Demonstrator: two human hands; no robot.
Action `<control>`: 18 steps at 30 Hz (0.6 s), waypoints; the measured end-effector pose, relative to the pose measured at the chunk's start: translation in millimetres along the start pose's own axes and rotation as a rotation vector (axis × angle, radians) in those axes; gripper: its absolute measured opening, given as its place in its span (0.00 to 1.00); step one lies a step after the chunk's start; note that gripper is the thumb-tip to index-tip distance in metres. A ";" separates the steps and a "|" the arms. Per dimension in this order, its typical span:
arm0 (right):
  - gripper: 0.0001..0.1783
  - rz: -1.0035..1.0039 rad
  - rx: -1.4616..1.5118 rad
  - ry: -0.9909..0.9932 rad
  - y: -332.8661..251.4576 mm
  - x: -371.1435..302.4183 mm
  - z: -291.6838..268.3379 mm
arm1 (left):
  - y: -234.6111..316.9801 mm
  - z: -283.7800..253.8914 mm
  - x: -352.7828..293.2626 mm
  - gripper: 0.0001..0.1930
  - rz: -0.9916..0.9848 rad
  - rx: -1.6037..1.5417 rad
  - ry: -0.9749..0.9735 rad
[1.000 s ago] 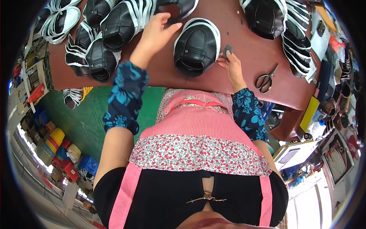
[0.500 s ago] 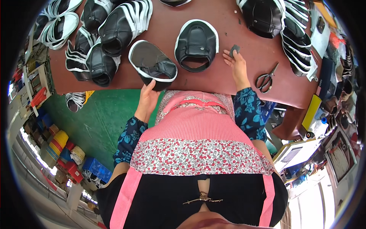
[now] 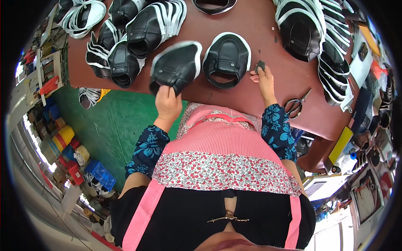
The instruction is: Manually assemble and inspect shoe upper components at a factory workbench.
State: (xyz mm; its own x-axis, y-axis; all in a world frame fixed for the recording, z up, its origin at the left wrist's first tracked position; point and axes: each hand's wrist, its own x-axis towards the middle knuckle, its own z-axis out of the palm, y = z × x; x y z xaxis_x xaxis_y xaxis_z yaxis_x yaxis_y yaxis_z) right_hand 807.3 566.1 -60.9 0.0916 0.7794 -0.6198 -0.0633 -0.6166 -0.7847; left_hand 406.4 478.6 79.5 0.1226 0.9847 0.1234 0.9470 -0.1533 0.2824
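A black shoe upper point(image 3: 176, 67) with a white edge is pinched at its near end in my left hand point(image 3: 168, 105). It is tilted, with its smooth black outer face up and its white rim slightly blurred. Just right of it, a second black shoe upper point(image 3: 227, 60) lies flat on the table, its opening toward me; no hand touches it. My right hand point(image 3: 264, 80) is closed on a small dark grey piece point(image 3: 260, 65), held between thumb and fingers above the table. Near that wrist lies a pair of scissors point(image 3: 296, 104) with black handles.
Stacked black uppers with white edges point(image 3: 146, 29) fill the table's left side, and more stacks point(image 3: 299, 35) stand at the right. Another upper point(image 3: 214, 5) lies at the far edge of view. The brown-red tabletop point(image 3: 251, 98) ends before my pink apron point(image 3: 226, 134). A green floor point(image 3: 109, 121) shows below.
My left hand has turned the shoe upper over, from its brown inner side to its black outer face. My right hand keeps the small grey piece. The whole view has shifted slightly.
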 end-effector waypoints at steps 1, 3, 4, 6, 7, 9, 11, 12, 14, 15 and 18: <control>0.14 0.002 0.001 -0.001 -0.1 2.6 -3.5 | -8.7 -5.0 1.9 0.13 0.014 0.048 0.008; 0.15 0.034 -0.013 -0.043 -2.6 6.5 -12.6 | -23.9 -4.2 31.8 0.13 0.093 0.232 0.212; 0.15 0.035 -0.016 -0.043 -6.2 8.7 -15.6 | -34.4 -3.8 45.4 0.13 0.016 0.304 0.145; 0.17 0.112 0.023 -0.112 -15.8 14.0 -19.5 | -75.3 5.7 71.9 0.15 -0.063 0.517 0.021; 0.17 0.115 0.020 -0.106 -17.9 16.9 -21.0 | -96.3 4.1 92.3 0.14 -0.012 0.484 -0.037; 0.16 0.146 0.049 -0.155 -24.8 22.6 -11.8 | -158.6 -1.6 106.4 0.16 0.041 0.478 -0.023; 0.16 0.099 0.009 -0.118 -19.6 26.0 -17.5 | -151.5 -2.3 132.7 0.21 -0.046 0.343 0.135; 0.16 0.050 -0.029 -0.092 -15.9 26.8 -22.8 | -122.7 -1.6 145.3 0.22 -0.070 0.260 0.284; 0.16 -0.008 -0.072 -0.052 -29.6 17.0 -18.4 | -68.8 5.3 145.3 0.22 -0.111 0.353 0.516; 0.16 -0.124 -0.225 0.008 -37.7 12.6 -9.4 | -42.0 15.4 135.0 0.16 -0.121 0.116 0.415; 0.20 -0.238 -0.452 -0.045 -56.5 7.0 16.6 | 71.6 54.1 116.4 0.25 0.130 -0.303 -0.054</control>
State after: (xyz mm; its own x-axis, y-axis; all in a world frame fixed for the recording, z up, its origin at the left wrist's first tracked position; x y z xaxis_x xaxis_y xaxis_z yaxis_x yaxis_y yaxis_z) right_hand 795.0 608.2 -21.0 0.0078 0.9019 -0.4318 0.3907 -0.4002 -0.8289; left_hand 504.5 586.8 62.6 0.2598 0.9570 0.1292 0.7918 -0.2877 0.5388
